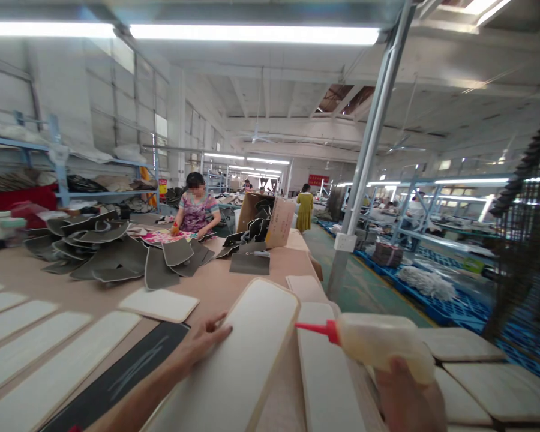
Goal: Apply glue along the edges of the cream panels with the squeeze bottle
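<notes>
My right hand (409,393) is wrapped around a translucent squeeze bottle (380,339) with a pale yellowish liquid inside. The bottle lies nearly level, and its red nozzle points left toward the edge of a long white panel (247,354) with rounded corners and a tan border. With my left hand (204,342) I grip that panel by its left edge, the thumb on its face; the panel looks tilted up from the table. Under my left forearm lies a dark strip (135,372) with pale scribbled marks. Another white panel (324,366) lies just below the nozzle.
More white panels (67,378) lie in rows at left, and others (499,384) at lower right. Curved grey pieces (117,258) are heaped farther back beside a cardboard box (281,222). A co-worker (198,210) works across the table (292,264). A metal post (369,138) rises at right.
</notes>
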Motion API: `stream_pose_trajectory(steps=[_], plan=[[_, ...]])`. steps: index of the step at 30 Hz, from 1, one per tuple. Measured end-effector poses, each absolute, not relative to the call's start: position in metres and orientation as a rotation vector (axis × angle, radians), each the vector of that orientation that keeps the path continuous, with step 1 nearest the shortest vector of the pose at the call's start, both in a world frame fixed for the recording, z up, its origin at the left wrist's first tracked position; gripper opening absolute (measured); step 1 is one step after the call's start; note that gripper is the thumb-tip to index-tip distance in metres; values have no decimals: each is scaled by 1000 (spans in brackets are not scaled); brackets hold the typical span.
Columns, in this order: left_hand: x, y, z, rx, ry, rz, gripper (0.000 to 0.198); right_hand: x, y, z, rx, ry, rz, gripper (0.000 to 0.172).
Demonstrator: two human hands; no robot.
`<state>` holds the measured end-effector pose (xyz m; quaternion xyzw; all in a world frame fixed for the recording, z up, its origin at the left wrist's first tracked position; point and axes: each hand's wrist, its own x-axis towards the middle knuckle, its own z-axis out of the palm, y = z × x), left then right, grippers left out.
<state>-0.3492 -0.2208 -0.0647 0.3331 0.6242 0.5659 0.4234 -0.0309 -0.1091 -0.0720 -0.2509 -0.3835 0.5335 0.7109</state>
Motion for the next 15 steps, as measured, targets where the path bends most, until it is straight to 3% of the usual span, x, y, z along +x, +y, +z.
stream_pose_trajectory(steps=[5, 15], plan=[[-346, -230, -60, 906, 1563, 1401, 92, -27, -91, -35, -466, -752, 1161, 58], [-345, -234, -60, 874, 1479, 1400, 90, -26, -87, -59, -527, -782, 1227, 59]])
